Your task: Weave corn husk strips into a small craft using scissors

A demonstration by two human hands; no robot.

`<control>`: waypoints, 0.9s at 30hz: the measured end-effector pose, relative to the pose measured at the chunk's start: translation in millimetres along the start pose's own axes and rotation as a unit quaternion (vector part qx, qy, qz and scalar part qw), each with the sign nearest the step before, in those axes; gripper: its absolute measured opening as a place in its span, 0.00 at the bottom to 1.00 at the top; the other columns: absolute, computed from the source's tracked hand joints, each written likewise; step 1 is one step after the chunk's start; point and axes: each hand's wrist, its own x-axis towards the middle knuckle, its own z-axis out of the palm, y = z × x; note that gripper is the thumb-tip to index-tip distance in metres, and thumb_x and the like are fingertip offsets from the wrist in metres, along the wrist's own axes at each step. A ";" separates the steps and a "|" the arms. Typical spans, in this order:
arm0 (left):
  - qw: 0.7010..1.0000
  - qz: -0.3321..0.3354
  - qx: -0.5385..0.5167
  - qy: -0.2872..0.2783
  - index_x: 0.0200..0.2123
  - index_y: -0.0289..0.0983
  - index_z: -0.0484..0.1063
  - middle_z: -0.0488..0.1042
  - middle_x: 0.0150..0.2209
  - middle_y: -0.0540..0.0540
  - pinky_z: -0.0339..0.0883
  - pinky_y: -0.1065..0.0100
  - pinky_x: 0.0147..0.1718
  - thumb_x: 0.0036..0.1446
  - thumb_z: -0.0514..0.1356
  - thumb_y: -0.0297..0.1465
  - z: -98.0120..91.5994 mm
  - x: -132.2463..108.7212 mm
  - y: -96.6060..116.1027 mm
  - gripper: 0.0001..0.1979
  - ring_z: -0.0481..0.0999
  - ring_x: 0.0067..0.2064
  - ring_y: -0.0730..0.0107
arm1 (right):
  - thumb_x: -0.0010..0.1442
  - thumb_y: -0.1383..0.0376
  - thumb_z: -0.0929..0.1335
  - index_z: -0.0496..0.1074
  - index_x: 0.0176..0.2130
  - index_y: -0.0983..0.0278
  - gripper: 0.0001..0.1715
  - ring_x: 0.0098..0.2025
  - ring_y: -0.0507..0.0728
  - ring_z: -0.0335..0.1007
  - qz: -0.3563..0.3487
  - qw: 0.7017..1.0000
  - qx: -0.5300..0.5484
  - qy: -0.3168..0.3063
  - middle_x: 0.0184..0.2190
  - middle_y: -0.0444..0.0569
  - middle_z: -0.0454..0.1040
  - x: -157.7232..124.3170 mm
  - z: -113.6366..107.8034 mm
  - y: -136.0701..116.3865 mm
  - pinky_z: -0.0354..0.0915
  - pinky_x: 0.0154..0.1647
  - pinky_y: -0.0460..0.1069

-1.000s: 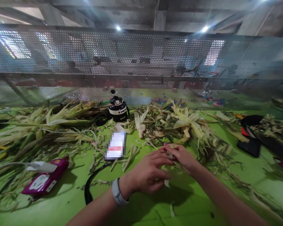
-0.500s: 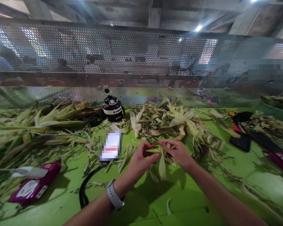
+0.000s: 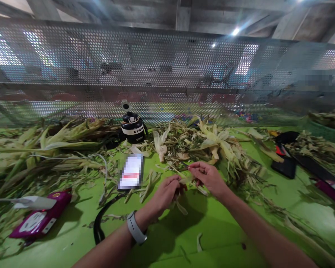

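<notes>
My left hand [image 3: 169,191] is closed, with its fingers curled down round a pale corn husk strip [image 3: 186,181] that reaches toward the other hand. My right hand [image 3: 209,178] is pinched just to the right and slightly higher. A thin dark sliver [image 3: 184,163] shows at its fingertips, with a small red spot beside it; what exactly the fingers grip is too small to tell. Under the hands, a loose husk piece [image 3: 182,209] lies on the green table [image 3: 167,242]. Beyond them, dried corn husks [image 3: 216,139] and shreds are heaped.
A phone [image 3: 130,171] with a lit screen stands left of my hands, near a black bottle [image 3: 133,130] with its lid up. A purple power bank [image 3: 41,216] with a white cable is at left. A dark phone [image 3: 284,167] lies at right. A perforated metal panel [image 3: 167,74] rises behind.
The husk leaf that hung between my hands no longer hangs there. My left hand has turned over, lowered slightly and curled its fingers; my hands are farther apart. The right stays nearly in place.
</notes>
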 end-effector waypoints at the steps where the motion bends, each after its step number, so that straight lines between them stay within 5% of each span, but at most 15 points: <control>1: 1.000 0.006 0.009 0.001 0.20 0.38 0.66 0.65 0.20 0.52 0.50 0.73 0.19 0.55 0.54 0.32 -0.3 -0.3 0.2 0.12 0.60 0.20 0.76 | 0.48 0.48 0.71 0.71 0.35 0.65 0.25 0.18 0.47 0.62 0.001 1.000 0.002 -0.001 0.21 0.40 0.68 0.6 -0.5 -0.3 0.62 0.18 0.43; 5: 1.000 -0.025 -0.006 -0.018 0.27 0.40 0.63 0.66 0.17 0.56 0.45 0.73 0.16 0.55 0.57 0.42 2.0 0.3 -0.2 0.12 0.55 0.15 0.78 | 0.47 0.48 0.71 0.71 0.33 0.65 0.24 0.17 0.47 0.60 -0.009 1.000 0.005 0.026 0.20 0.39 0.67 4.9 -4.9 0.8 0.60 0.17 0.43; 12: 0.997 -0.018 -0.005 -0.070 0.30 0.38 0.68 0.73 0.27 0.50 0.50 0.74 0.17 0.56 0.56 0.44 -1.0 0.9 2.7 0.15 0.67 0.21 0.76 | 0.44 0.47 0.72 0.71 0.32 0.64 0.25 0.16 0.48 0.58 -0.014 0.998 0.009 0.068 0.19 0.40 0.66 12.6 -18.8 2.1 0.57 0.17 0.45; 18: 0.999 0.003 0.031 -0.013 0.24 0.38 0.64 0.67 0.17 0.54 0.55 0.74 0.17 0.55 0.56 0.46 -3.6 8.8 -5.9 0.18 0.62 0.17 0.77 | 0.52 0.42 0.64 0.70 0.35 0.63 0.28 0.17 0.51 0.61 -0.038 0.990 -0.116 0.070 0.20 0.43 0.68 14.7 -23.1 3.3 0.59 0.19 0.46; 21: 0.999 0.007 0.040 0.031 0.25 0.39 0.63 0.66 0.15 0.55 0.51 0.75 0.15 0.54 0.57 0.44 -4.9 12.5 -7.6 0.16 0.60 0.15 0.78 | 0.60 0.44 0.56 0.70 0.35 0.63 0.28 0.23 0.54 0.67 -0.039 0.963 -0.258 0.067 0.23 0.46 0.70 17.2 -31.8 4.1 0.61 0.24 0.47; 27: 0.994 0.015 0.048 0.095 0.27 0.38 0.64 0.66 0.17 0.56 0.50 0.76 0.15 0.55 0.56 0.40 -12.4 14.6 -1.3 0.12 0.61 0.16 0.79 | 0.50 0.65 0.69 0.69 0.31 0.64 0.06 0.37 0.62 0.71 0.006 0.860 -0.509 0.033 0.34 0.54 0.74 15.3 -41.4 7.3 0.56 0.31 0.48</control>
